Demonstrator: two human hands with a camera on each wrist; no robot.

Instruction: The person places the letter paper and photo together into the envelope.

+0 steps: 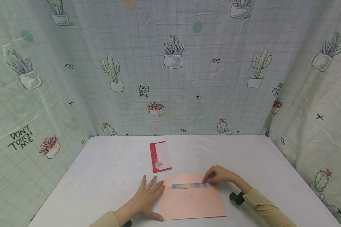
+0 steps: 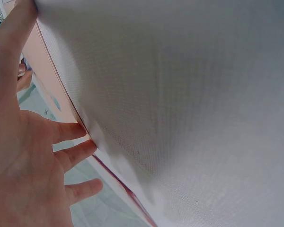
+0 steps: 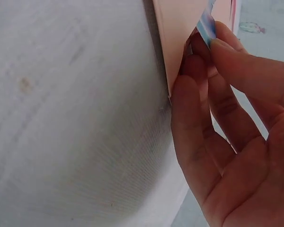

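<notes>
At lower centre, the likely light, flexible card (image 1: 188,186) is suitably edge-pinched by the right hand (image 1: 219,174), left hand (image 1: 148,198) spread.

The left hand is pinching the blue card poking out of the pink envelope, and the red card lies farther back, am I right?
Not quite: the head view shows the right hand pinching the blue card poking out of the pink envelope. The red card does lie farther back.

Left fingers (image 2: 68,132) splayed, right fingers (image 3: 187,109) curled in a pinch.
</notes>
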